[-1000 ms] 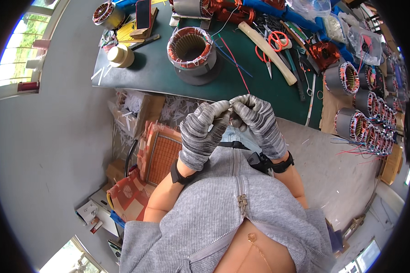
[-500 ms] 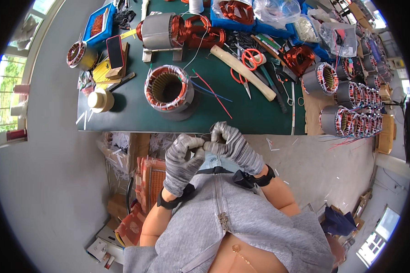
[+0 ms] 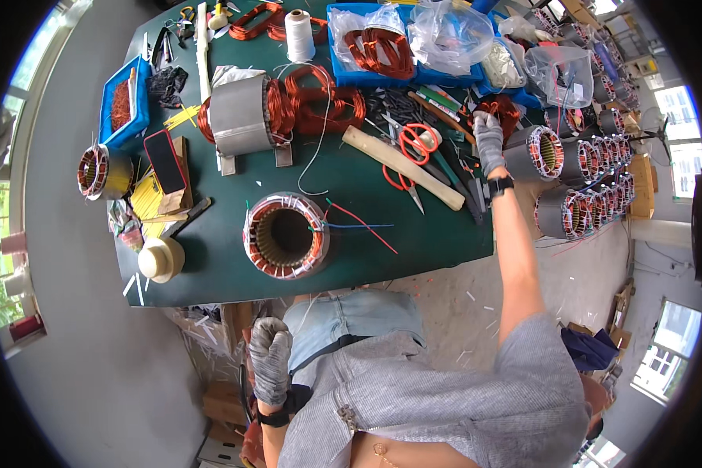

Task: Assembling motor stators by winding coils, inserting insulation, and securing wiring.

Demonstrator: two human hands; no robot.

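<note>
My left hand [image 3: 271, 355], in a grey striped glove, is curled closed beside my lap, below the table edge; what its fingers hold, if anything, is hidden. A faint white thread [image 3: 309, 307] shows near it over my jeans. Stretched out to the right, my gloved right hand [image 3: 489, 146] is over the tools, its fingers extended beside a bundle of red copper coils [image 3: 501, 111]. A stator [image 3: 285, 235] with laced copper windings stands upright near the table's front edge. Red and blue lead wires [image 3: 364, 226] run from it to the right.
Orange-handled scissors [image 3: 410, 160] and a wooden stick [image 3: 403, 170] lie mid-table. Behind are a second stator [image 3: 242, 115] on its side, a thread spool [image 3: 299, 36] and blue bins [image 3: 359, 76]. A phone [image 3: 164, 161] lies left. Finished stators [image 3: 563, 209] crowd the right.
My hands have parted from in front of my body. The right has reached far forward and right to the tools; the left has dropped back and left. My view has shifted too.
</note>
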